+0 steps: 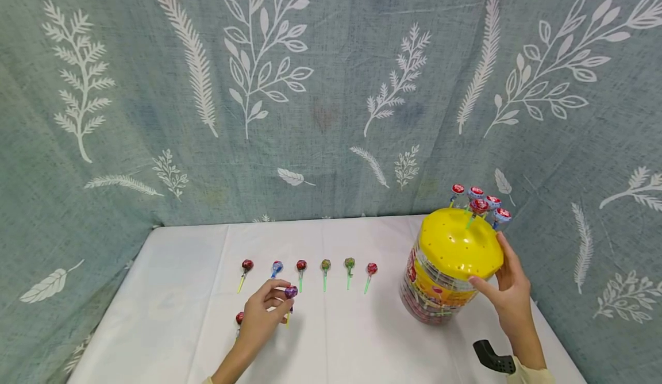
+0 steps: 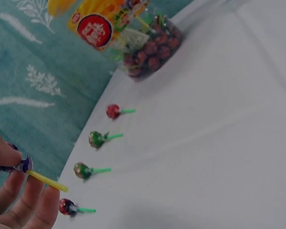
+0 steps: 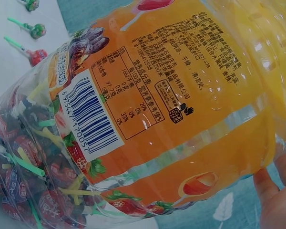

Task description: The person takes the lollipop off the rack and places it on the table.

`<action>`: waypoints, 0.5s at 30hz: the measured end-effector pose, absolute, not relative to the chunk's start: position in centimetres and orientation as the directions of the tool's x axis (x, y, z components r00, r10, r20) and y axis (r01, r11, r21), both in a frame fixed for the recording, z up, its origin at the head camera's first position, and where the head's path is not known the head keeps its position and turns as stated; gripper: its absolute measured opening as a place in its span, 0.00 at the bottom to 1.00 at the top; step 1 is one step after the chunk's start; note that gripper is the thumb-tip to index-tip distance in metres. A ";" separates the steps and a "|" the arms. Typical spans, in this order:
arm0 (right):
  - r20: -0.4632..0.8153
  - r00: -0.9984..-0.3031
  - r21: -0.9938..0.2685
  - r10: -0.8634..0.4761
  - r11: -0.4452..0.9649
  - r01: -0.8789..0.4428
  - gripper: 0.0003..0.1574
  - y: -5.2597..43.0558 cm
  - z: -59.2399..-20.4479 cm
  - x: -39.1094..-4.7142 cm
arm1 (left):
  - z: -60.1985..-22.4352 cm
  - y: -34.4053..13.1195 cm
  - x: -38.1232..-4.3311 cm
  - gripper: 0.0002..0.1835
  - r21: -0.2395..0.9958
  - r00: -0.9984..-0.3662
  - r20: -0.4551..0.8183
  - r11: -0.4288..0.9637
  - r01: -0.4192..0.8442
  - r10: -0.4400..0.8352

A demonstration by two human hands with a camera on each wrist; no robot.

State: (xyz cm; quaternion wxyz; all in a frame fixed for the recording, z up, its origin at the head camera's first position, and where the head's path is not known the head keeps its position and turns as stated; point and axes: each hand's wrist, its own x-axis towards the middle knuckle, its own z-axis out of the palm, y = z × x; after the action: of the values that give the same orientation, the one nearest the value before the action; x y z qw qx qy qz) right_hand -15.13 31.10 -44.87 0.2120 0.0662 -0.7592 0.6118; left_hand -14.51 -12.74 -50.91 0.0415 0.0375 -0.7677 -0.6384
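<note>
My left hand point(image 1: 262, 314) pinches a purple-wrapped lollipop point(image 1: 291, 292) above the white table; its yellow stick point(image 2: 47, 181) shows in the left wrist view. My right hand point(image 1: 509, 286) grips the yellow lid point(image 1: 457, 246) of a big clear jar point(image 3: 133, 114) at the table's right, thumb in front and fingers at the side. The jar leans a little and has many lollipops inside. Several lollipops point(image 1: 479, 205) stand with their sticks in holes of the lid. Beyond my left hand, a row of lollipops lies on the table, among them a green one point(image 1: 325, 265) and a red one point(image 1: 372, 269).
Another dark red lollipop point(image 1: 239, 318) lies on the table point(image 1: 362, 344), partly behind my left hand. A grey-green curtain point(image 1: 331, 114) with white leaf prints hangs behind the table and along both sides. A black strap piece point(image 1: 493, 358) sits by my right wrist.
</note>
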 end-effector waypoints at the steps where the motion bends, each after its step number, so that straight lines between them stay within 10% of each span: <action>1: 0.397 -0.903 -0.903 0.165 0.244 -0.353 0.57 31.1 -44.9 -15.1 | -51.0 -12.9 -14.4 0.16 0.982 -0.994 0.010 0.189 -0.011 -0.112; 15: 0.386 -0.905 -0.911 0.178 0.225 -0.345 0.57 30.9 -44.7 -15.0 | -52.6 -14.7 -13.7 0.15 0.952 -0.984 -0.078 0.281 -0.120 -0.158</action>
State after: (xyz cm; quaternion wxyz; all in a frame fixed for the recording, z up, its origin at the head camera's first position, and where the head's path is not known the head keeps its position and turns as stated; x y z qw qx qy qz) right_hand -14.97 30.94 -44.72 0.2109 0.0551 -0.7538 0.6199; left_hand -13.74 -14.68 -52.56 0.0157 0.0869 -0.8001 -0.5934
